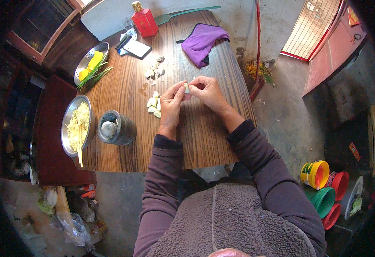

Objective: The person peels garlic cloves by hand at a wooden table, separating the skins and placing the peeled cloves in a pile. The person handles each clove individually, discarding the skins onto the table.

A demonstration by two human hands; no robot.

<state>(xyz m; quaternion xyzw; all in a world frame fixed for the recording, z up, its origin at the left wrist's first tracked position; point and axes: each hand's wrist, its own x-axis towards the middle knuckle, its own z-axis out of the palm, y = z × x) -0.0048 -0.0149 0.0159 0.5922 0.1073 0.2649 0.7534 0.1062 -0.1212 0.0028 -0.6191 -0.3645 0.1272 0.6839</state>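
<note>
A pale garlic clove is pinched between the fingertips of my left hand. My right hand meets it from the other side, thumb and forefinger at the clove's edge; whether they grip the clove or its skin is too small to tell. Just left of my left hand lies a small pile of peeled garlic cloves. Beyond it sit unpeeled garlic cloves with bits of skin around them. A stone mortar stands farther left, with a rounded stone pestle in its mouth.
On the wooden table are a metal bowl of pale shreds with chopsticks, a colander with green stalks, a phone, a red bottle, a green fly swatter and a purple cloth. Buckets stand at right.
</note>
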